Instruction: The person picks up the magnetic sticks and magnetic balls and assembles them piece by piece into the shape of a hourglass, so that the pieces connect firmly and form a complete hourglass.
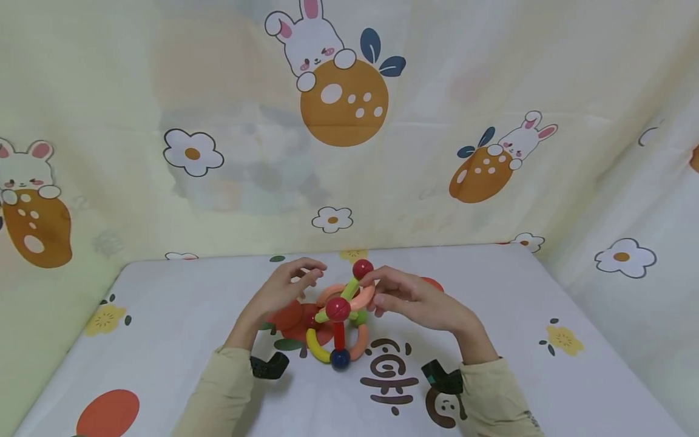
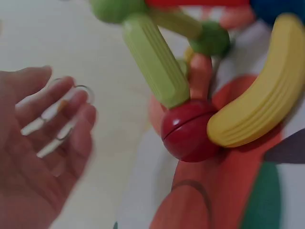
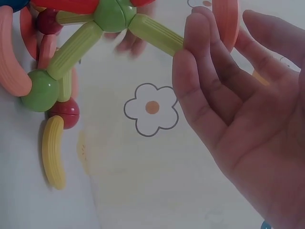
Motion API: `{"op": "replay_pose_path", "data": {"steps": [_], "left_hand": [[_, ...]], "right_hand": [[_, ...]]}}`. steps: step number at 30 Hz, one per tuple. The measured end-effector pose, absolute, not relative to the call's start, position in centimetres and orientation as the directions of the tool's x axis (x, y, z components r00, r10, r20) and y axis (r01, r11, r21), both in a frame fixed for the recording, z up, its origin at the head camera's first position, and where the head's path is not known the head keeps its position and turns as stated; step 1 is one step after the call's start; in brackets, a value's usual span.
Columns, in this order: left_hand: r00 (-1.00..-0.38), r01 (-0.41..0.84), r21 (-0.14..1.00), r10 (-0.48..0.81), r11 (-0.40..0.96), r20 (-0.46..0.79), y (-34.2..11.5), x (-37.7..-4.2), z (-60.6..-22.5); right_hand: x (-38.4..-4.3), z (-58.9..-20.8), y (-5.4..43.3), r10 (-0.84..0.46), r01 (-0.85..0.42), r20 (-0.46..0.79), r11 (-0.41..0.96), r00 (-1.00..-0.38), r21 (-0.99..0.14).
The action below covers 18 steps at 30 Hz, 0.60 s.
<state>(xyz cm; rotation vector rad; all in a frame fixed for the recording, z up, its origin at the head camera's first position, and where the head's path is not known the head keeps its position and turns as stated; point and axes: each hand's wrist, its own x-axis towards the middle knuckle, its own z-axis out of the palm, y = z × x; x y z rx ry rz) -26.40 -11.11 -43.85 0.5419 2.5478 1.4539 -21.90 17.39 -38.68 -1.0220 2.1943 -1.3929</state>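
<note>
A building toy of balls and ribbed sticks stands on the table, with a blue ball at its foot. A red stick rises from there to a red ball, and a yellow-green stick slants up to another red ball. My right hand is at the toy's upper right, its curled fingers and thumb around an orange curved stick; the fingertips cover one end of a yellow-green stick. Left of the toy, my left hand hovers with relaxed fingers, holding nothing. A yellow curved stick joins a red ball low on that side.
The white tablecloth carries printed fruit, flowers and brown lettering under and around the toy. Behind the table hangs a cream curtain with rabbits and flowers. Black wrist cameras sit at both sleeves.
</note>
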Motion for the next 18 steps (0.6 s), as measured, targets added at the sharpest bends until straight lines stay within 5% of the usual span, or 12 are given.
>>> {"op": "replay_pose_path", "data": {"steps": [10, 18], "left_hand": [[-0.79, 0.273, 0.691, 0.566, 0.669, -0.236, -6.8, -31.1, -46.8], [-0.822, 0.232, 0.68, 0.514, 0.695, -0.246, -5.8, -31.5, -47.0]], "right_hand": [[-21.9, -38.9, 17.2, -0.74, -0.36, 0.091, 0.212, -0.666, -0.908], [-22.4, -38.3, 18.2, -0.667, -0.41, 0.163, 0.231, -0.727, -0.883]]}}
